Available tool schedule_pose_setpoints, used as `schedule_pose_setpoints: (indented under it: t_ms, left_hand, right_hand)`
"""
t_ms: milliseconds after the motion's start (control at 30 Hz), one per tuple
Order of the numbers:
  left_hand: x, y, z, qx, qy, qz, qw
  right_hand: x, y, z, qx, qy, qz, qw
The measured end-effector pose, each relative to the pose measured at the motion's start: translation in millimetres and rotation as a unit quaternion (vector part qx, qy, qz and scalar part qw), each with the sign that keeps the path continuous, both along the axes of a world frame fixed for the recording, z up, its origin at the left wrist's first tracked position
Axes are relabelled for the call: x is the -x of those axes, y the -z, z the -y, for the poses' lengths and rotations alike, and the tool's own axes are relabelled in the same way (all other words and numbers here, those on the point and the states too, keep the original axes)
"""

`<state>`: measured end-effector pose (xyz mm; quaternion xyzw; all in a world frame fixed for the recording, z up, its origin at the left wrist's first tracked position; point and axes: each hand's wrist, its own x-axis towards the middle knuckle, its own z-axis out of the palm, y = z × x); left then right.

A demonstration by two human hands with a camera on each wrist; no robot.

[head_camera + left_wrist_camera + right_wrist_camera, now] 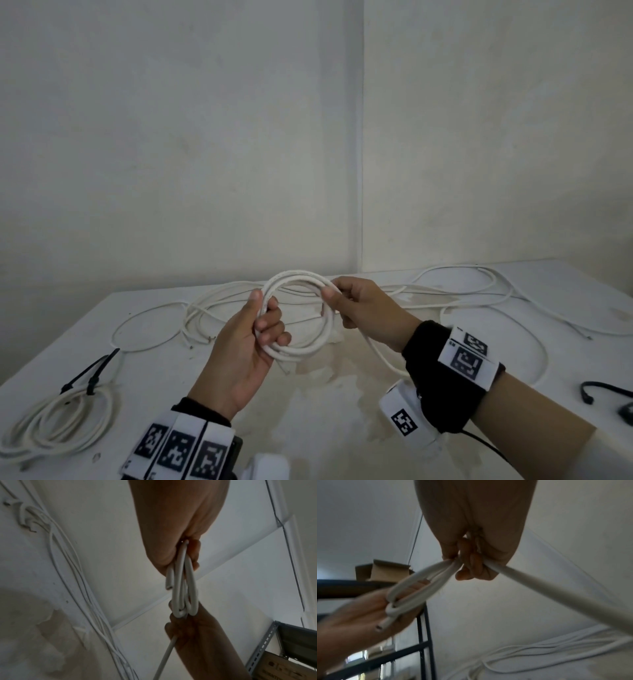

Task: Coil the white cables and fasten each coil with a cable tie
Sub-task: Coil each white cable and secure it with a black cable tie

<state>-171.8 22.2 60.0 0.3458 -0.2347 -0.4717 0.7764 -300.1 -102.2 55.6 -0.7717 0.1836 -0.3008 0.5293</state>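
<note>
**Coil held between both hands above table**

No legible writing; wristbands (pixel 468 359) carry only black-and-white square markers. Left hand (pixel 246 346) curls round the near-left side of the white coil (pixel 301 347). Right hand (pixel 363 310) pinches its far-right rim. Coil held tilted, tail trailing right. Tied coil (pixel 61 421) lies left on table (pixel 342 411), black cable ties (pixel 89 371) on it.

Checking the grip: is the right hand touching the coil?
Touching. In the head view the right hand pinches the coil by its right side.
</note>
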Motion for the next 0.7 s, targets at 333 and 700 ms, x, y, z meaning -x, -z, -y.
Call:
schedule_pose_setpoints:
  t_ms: [333, 700]
  left_hand:
    - [-58, -8, -12, 0.019, -0.158, 0.013, 0.987]
    - [-33, 4, 4, -0.082, -0.222, 0.196, 0.952]
  right_hand:
    - [17, 51, 25, 0.371, 0.102, -0.211, 0.899]
    - [-24, 52, -11, 0.674, 0.016, -0.100, 0.732]
